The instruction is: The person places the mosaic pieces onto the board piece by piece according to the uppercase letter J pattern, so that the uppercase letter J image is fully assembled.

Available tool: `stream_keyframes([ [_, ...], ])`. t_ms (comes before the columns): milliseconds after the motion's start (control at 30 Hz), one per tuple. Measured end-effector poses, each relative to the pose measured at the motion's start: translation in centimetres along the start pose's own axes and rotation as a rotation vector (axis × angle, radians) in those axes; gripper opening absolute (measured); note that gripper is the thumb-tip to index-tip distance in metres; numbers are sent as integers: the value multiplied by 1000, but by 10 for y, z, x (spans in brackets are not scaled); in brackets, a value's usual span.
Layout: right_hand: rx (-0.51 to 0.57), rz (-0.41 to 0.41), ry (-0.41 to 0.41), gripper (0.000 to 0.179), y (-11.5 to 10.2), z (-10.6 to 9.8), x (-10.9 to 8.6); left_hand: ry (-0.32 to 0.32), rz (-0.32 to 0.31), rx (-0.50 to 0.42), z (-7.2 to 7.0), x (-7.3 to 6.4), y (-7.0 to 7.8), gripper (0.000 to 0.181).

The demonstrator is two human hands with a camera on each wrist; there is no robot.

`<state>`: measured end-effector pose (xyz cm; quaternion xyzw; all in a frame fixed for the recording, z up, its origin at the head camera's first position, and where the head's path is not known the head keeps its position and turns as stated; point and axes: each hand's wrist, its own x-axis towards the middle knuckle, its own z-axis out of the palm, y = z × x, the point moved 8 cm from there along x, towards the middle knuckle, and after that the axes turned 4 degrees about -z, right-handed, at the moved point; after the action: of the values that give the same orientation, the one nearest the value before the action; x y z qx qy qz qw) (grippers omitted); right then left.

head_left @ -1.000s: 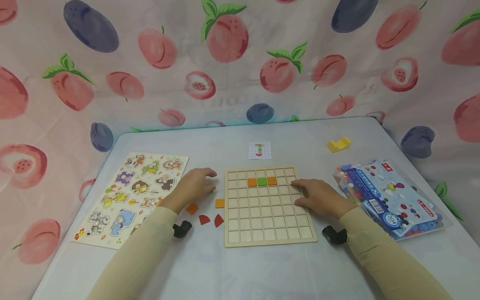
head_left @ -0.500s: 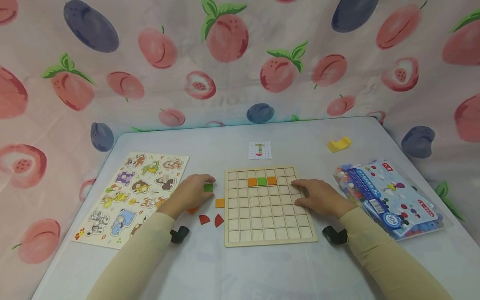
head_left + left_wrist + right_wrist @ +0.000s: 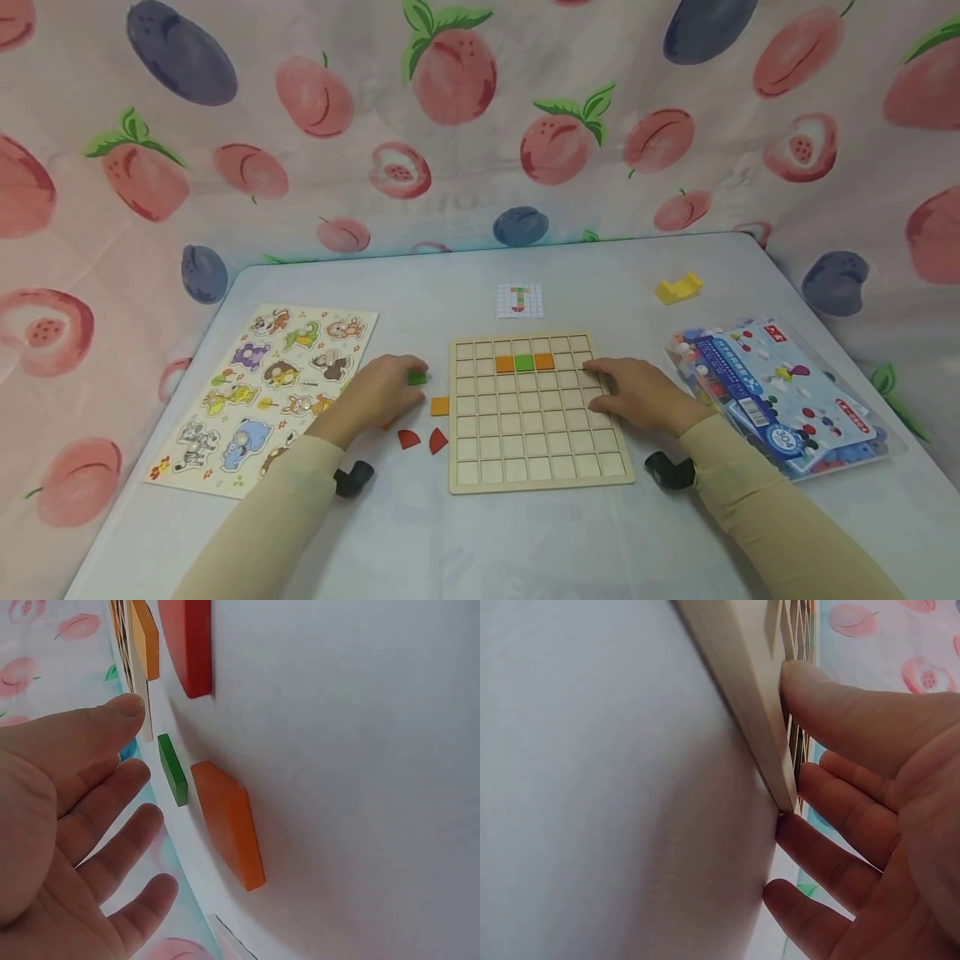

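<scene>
My left hand (image 3: 367, 396) hovers left of the wooden grid board (image 3: 517, 425), its fingers loosely bent and holding nothing. A green square tile (image 3: 172, 770) lies on the table just beyond its fingertips in the left wrist view. Nearer in that view is an orange tile (image 3: 225, 825), mostly covered by the hand in the head view. My right hand (image 3: 645, 396) rests at the board's right edge, with the thumb (image 3: 810, 679) on the grid and the other fingers relaxed beside the rim. A row of two orange tiles and one green tile (image 3: 523, 362) sits in the board's upper cells.
Another orange tile (image 3: 440, 407) and two red quarter-round pieces (image 3: 408, 439) lie by the board's left edge. A pattern card (image 3: 520, 301) is behind the board. An animal puzzle (image 3: 247, 400) lies left, a clear box of parts (image 3: 787, 400) right, a yellow block (image 3: 678, 289) far right.
My left hand has drawn back toward me and slightly left, uncovering the green tile and covering most of the orange one. The right hand and board have stayed still.
</scene>
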<state>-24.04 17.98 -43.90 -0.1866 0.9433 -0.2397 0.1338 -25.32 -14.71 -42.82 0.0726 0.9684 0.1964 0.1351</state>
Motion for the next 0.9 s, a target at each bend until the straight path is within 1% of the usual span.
stream_keyframes([
  [267,3,-5,4,60,-1,0,0,5,58,-1,3,-8,3,42],
  [467,8,-5,4,60,-1,0,-1,6,49,-5,5,-13,3,43],
  [900,12,-12,5,61,0,0,-1,18,48,2,12,-21,9,34],
])
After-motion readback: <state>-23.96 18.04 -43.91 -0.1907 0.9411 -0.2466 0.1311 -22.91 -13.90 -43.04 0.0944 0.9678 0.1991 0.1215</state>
